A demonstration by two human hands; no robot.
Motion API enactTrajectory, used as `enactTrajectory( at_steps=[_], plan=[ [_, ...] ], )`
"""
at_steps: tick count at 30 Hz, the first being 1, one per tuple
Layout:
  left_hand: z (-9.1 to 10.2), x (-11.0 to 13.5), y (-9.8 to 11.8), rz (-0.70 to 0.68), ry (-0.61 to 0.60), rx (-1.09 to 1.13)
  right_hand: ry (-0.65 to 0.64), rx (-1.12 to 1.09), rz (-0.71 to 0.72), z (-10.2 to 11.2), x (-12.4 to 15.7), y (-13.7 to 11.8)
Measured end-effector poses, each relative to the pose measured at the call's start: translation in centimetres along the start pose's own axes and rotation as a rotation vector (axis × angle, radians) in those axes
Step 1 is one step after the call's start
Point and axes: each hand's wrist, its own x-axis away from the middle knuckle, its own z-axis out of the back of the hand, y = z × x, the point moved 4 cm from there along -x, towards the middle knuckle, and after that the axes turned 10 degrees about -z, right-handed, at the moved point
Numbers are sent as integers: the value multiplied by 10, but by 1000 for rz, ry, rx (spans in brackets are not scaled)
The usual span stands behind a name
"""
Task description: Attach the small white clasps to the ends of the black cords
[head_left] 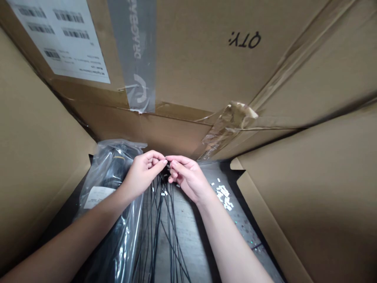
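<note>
My left hand (pixel 144 171) and my right hand (pixel 190 177) meet in the middle of the view, fingertips almost touching. Each one is closed in a pinch; whatever lies between the fingertips is too small or hidden to make out. Thin black cables (pixel 153 236) run lengthwise on the grey surface beneath the hands. Small white pieces (pixel 163 193) sit at the far ends of several cables, partly covered by my fingers. To the right of my right hand lies a loose pile of small white pieces (pixel 225 196).
A clear plastic bag (pixel 126 236) of black cables, with a white label (pixel 98 196), lies left under my left forearm. Tall cardboard closes off the back (pixel 188 59), the left side (pixel 26 157) and the right side (pixel 324 196). Crumpled brown tape (pixel 226 125) sticks out at the back.
</note>
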Motion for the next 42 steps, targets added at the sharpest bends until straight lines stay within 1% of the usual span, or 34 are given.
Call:
enactTrajectory(
  at_steps=[11,19,30,42],
  plan=[
    [1,0,2,-50,28,-62,13,-6,-1,1,-1,0],
    [0,3,3,-14,7,-59,44,-8,-14,0,0,-1],
    [-1,3,5,-54,-23,-39,83,52,17,0,-2,2],
    [-4,3,4,-54,-77,5,58,29,18,0,-2,1]
  ],
)
